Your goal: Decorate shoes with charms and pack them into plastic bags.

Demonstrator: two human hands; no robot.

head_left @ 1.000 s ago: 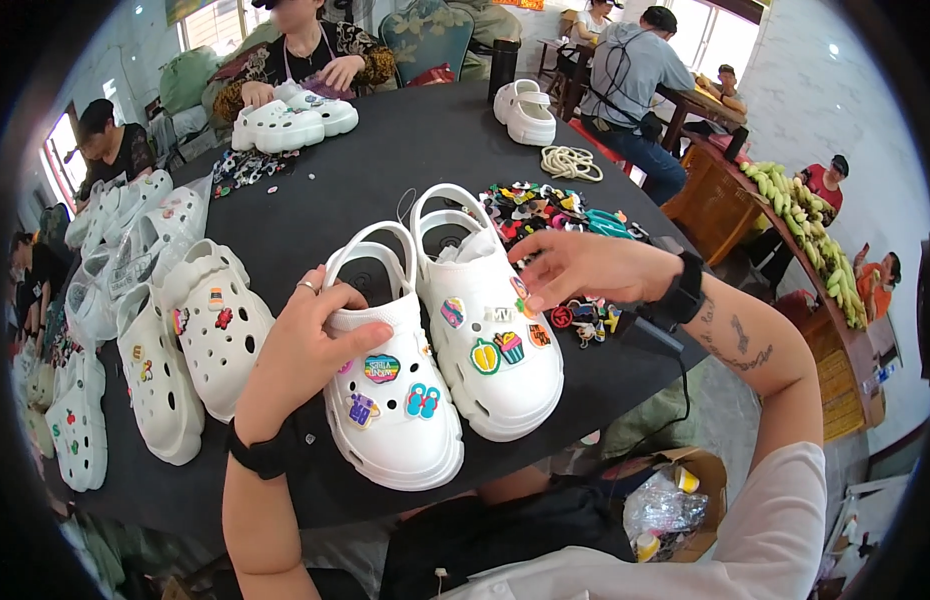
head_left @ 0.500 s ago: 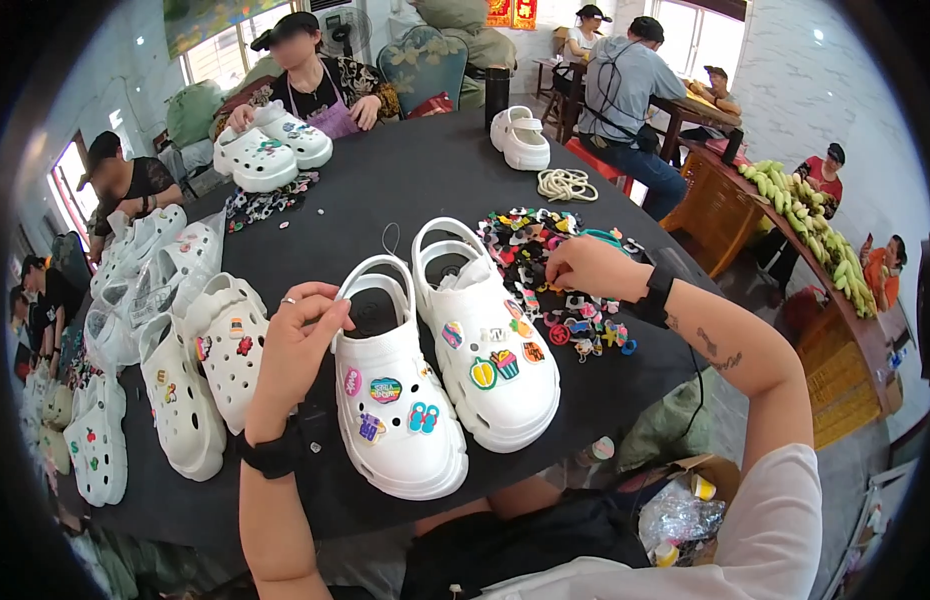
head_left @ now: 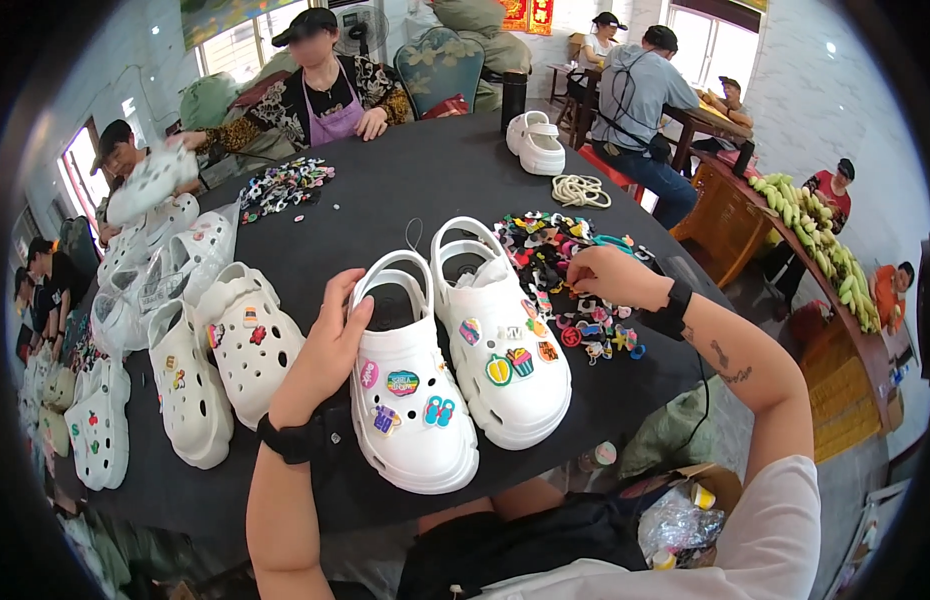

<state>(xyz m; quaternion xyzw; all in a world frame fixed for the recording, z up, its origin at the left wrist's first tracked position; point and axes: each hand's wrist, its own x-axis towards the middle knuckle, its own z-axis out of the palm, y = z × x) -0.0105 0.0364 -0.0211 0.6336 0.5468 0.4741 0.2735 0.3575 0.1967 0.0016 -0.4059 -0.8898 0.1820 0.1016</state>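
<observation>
Two white clogs stand side by side in front of me, toes toward me, both set with colourful shoe charms. My left hand (head_left: 330, 340) grips the heel side of the left clog (head_left: 425, 455), its thumb along the rim. Beside it is the right clog (head_left: 535, 405), which no hand touches. My right hand (head_left: 617, 280) is over a heap of mixed shoe charms (head_left: 540, 248), its fingers bent and drawn together. Whatever lies between those fingertips is hidden.
More white clogs (head_left: 190, 395) line the left of the black table (head_left: 385, 185). Across it, a person in a purple apron (head_left: 337, 122) holds up a white clog (head_left: 153, 185) beside another charm heap (head_left: 285, 182). A rope coil (head_left: 582, 191) and small white clogs (head_left: 537, 145) lie at the far right.
The person opposite has carried white clogs from the charm heap over to the left. My left hand has closed further along the left clog's side. My right hand stays at the charms.
</observation>
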